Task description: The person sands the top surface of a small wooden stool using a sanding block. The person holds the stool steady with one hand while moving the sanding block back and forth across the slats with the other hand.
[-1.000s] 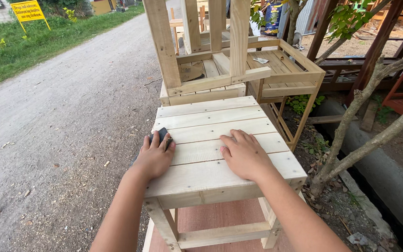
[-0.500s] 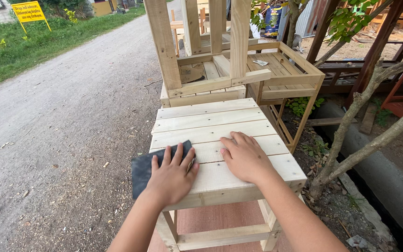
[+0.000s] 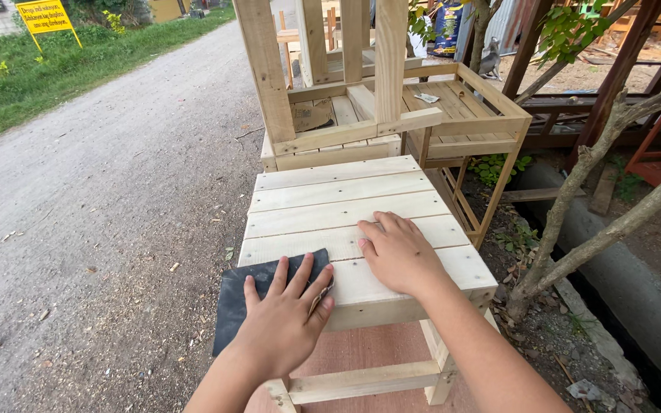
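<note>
Left hand (image 3: 283,325) lies flat, fingers spread, on a dark sheet of sandpaper (image 3: 248,298) at the near left corner of a small slatted wooden table (image 3: 346,206). The sheet hangs partly off the table's left edge; a bit of its lighter backing shows under the fingers by the thumb side. The hand presses on it, not gripped around it as far as I can tell, though the palm hides the sheet's middle.

Right hand (image 3: 401,254) rests open, palm down, on the bare slats just right of the sandpaper, fingers pointing left and away. The two hands are near each other, not touching.

The table top is pale unfinished planks with small fastener marks. Under it, lower rails and a reddish board (image 3: 361,356) on the ground.

Just beyond the table stands a wooden chair frame (image 3: 330,92) with upright posts, and beside it to the right an open wooden tray-like stand (image 3: 491,115). Gravel road (image 3: 93,199) runs along the left, with grass and a yellow sign (image 3: 44,15) far off. Thin tree trunks (image 3: 590,176) lean at the right, over a concrete gutter (image 3: 636,291).
</note>
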`<action>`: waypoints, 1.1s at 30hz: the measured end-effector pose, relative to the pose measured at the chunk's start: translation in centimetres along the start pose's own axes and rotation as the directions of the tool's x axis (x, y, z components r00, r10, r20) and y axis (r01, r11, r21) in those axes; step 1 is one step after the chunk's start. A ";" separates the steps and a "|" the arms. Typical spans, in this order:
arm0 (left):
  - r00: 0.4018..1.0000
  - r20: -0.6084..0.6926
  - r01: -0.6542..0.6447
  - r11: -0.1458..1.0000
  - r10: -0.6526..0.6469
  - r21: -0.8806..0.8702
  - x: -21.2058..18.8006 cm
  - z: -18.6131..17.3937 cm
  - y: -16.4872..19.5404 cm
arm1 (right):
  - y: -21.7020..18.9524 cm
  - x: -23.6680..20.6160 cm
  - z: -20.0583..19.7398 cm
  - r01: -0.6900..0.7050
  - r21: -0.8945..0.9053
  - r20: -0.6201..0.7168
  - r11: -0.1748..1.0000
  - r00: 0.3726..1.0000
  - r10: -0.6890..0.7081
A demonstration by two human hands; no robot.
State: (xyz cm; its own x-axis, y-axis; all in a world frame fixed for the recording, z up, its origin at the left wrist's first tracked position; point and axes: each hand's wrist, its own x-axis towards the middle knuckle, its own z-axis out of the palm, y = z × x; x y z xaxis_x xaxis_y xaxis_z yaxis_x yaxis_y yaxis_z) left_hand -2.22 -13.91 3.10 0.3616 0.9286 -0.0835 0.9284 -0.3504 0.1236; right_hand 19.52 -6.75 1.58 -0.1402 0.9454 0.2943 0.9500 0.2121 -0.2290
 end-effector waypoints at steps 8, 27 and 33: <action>0.986 0.018 0.167 0.983 -0.166 -0.073 9.8 -3.3 0.1 | 0.4 0.1 -0.2 -0.010 0.050 0.000 0.999 1.000 0.010; 0.986 -0.014 0.164 0.986 -0.164 -0.041 10.9 -2.9 -0.8 | -0.1 0.0 -0.4 -0.021 0.047 0.003 0.999 1.000 0.021; 1.000 -0.004 -0.002 1.000 0.002 0.002 2.9 -0.8 0.3 | 0.2 -0.2 -0.1 -0.004 0.060 -0.026 0.998 1.000 0.006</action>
State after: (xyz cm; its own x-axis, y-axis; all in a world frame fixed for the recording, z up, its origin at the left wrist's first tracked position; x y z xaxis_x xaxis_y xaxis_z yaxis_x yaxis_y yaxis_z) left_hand -0.96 -11.23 3.72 0.3631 0.9284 -0.0788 0.9278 -0.3525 0.1223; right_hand 19.78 -6.96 1.58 -0.1273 0.9398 0.3172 0.9321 0.2227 -0.2857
